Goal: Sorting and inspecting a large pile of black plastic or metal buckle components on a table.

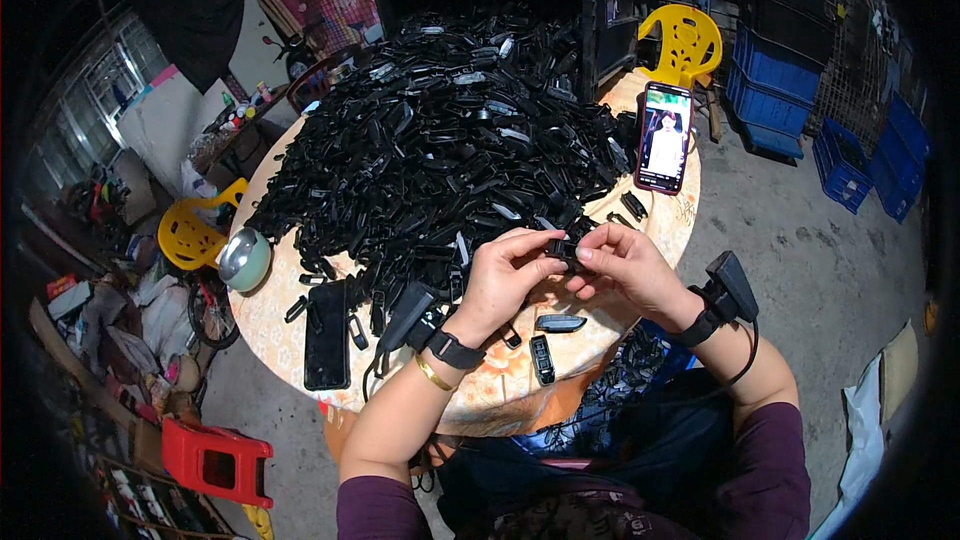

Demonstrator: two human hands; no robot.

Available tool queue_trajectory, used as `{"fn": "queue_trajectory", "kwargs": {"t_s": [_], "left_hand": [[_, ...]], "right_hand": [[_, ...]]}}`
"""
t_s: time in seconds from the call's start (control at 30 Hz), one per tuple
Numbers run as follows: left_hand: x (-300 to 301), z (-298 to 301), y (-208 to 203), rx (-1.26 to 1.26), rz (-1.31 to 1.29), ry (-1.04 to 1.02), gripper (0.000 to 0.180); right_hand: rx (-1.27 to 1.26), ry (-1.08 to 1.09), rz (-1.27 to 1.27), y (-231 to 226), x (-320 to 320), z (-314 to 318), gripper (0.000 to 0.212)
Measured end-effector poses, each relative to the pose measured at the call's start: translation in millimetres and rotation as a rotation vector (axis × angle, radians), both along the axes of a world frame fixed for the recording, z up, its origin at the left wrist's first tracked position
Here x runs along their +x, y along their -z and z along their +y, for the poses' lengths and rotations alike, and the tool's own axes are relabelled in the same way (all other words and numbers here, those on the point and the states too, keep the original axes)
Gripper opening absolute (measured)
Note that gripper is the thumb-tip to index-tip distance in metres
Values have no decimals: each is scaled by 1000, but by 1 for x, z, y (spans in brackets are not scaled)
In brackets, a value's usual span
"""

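Both hands meet over the near side of a round table, pinching a small black plastic part (567,249) between them. My left hand (508,278) grips it from the left with thumb and forefinger. From the right, the fingertips of my right hand (628,265) close on it; its exact shape is partly hidden by the fingers. Just beyond the hands rises a large heap of black plastic pieces (450,145), many long and narrow. Two separate pieces lie nearer me: a smooth black shell (560,323) and a slotted black housing (542,359).
A phone with a lit screen (664,138) stands at the table's right edge. A dark phone (327,336) and a metal bowl (244,260) lie left on the patterned tablecloth (280,330). Around stand yellow chairs (682,45), a red stool (217,460) and blue crates (770,90).
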State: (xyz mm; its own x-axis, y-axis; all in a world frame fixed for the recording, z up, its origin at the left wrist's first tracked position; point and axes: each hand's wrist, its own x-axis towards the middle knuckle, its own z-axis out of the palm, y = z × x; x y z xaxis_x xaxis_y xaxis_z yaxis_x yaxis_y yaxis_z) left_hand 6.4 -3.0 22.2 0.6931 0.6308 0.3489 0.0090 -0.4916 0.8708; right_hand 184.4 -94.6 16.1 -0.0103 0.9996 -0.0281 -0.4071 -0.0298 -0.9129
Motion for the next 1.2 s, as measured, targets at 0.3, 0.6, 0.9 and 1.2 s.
{"fn": "queue_trajectory", "kwargs": {"t_s": [0.3, 0.6, 0.9, 1.2], "left_hand": [[6, -10, 4, -292, -80, 12, 33], [-3, -5, 4, -203, -106, 104, 26], [-3, -7, -3, -338, 142, 65, 25], [2, -13, 3, 9, 354, 129, 22]], "right_hand": [[550, 425, -707, 35, -8, 11, 24], [388, 214, -848, 16, -11, 0, 31], [522, 259, -1054, 2, 20, 36, 29], [632, 362, -1466, 25, 29, 66, 24]]}}
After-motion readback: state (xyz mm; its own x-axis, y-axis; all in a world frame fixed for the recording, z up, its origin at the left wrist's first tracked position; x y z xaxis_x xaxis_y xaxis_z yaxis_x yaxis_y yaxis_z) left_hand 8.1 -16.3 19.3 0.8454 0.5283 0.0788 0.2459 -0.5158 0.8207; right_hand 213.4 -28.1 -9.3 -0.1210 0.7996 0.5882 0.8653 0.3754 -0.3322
